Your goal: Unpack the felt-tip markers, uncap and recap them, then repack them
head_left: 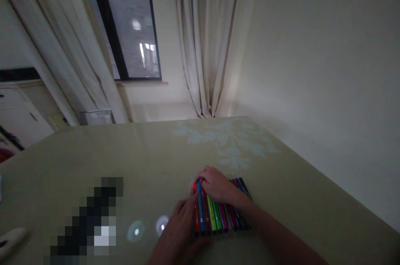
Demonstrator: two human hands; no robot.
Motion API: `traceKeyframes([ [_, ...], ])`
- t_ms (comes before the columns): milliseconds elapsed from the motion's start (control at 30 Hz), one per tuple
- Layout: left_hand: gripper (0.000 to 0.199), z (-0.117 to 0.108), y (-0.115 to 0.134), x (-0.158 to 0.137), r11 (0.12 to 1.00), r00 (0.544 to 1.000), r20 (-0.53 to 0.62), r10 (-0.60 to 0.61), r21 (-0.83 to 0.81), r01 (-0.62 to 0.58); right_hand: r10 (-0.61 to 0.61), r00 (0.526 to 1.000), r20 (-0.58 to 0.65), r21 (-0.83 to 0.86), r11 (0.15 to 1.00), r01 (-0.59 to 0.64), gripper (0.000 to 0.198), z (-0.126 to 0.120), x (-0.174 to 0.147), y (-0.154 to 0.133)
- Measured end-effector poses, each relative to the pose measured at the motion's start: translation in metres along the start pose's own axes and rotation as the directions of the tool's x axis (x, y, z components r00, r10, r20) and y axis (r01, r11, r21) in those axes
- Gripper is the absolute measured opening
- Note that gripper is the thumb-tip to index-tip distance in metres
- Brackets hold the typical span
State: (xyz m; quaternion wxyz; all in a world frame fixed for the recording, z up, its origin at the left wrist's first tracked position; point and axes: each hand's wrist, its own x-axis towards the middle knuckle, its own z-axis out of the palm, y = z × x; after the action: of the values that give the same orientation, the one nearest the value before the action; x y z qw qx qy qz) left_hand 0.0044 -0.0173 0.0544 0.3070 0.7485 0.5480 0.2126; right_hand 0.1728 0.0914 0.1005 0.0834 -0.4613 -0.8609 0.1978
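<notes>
In the head view, a clear flat case [248,228] lay on the counter [140,165], filled with a row of felt-tip markers set side by side. At the case's left end came a red marker [196,217], next to it a blue marker [201,211], then a dark red one; a yellow-green marker [211,215], a green marker [218,215] and a magenta marker [223,217] followed towards the case's middle, and darker ones filled its right end.

The left hand [179,225] was at the case's left edge, its fingers narrowly spaced, the tips by the far ends of the red and blue markers. The right hand [215,183] lay over the case's far left part, its fingers curled close together above the same marker ends, while its forearm crossed the case's right half. Whether either hand's fingers gripped a marker could not be told, since the fingertips were partly hidden.

Left of the case lay a dark pixelated patch [84,219]; farther left, a blurred whitish object [12,240]. Beyond the case, a pale leaf pattern [234,161] showed on the counter.
</notes>
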Motion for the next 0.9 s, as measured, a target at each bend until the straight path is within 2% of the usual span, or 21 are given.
traceKeyframes([
  [267,0.105,0.000,-0.001,0.002,1.000,1.000,0.000,0.019,-0.020,-0.019,0.095,0.993,-0.068,-0.009,0.995,-0.096,0.026,0.010,-0.003,-0.010],
  [500,0.098,0.001,-0.001,0.002,1.000,1.000,-0.017,0.006,-0.024,-0.007,0.133,0.984,-0.119,-0.123,0.981,-0.148,0.023,0.021,-0.006,-0.020],
  [600,0.101,0.001,-0.001,0.002,0.999,1.000,-0.019,-0.021,-0.033,0.020,0.157,0.979,-0.127,-0.063,0.984,-0.166,0.021,0.023,-0.004,-0.020],
  [800,0.115,0.004,-0.006,0.001,0.998,0.996,-0.085,0.007,-0.059,-0.012,0.164,0.976,-0.141,0.058,0.986,-0.157,0.016,0.024,-0.002,-0.014],
  [900,0.117,0.007,-0.010,0.002,0.998,0.995,-0.098,0.010,-0.065,-0.017,0.186,0.968,-0.167,0.135,0.977,-0.165,0.020,0.022,-0.002,-0.012],
])
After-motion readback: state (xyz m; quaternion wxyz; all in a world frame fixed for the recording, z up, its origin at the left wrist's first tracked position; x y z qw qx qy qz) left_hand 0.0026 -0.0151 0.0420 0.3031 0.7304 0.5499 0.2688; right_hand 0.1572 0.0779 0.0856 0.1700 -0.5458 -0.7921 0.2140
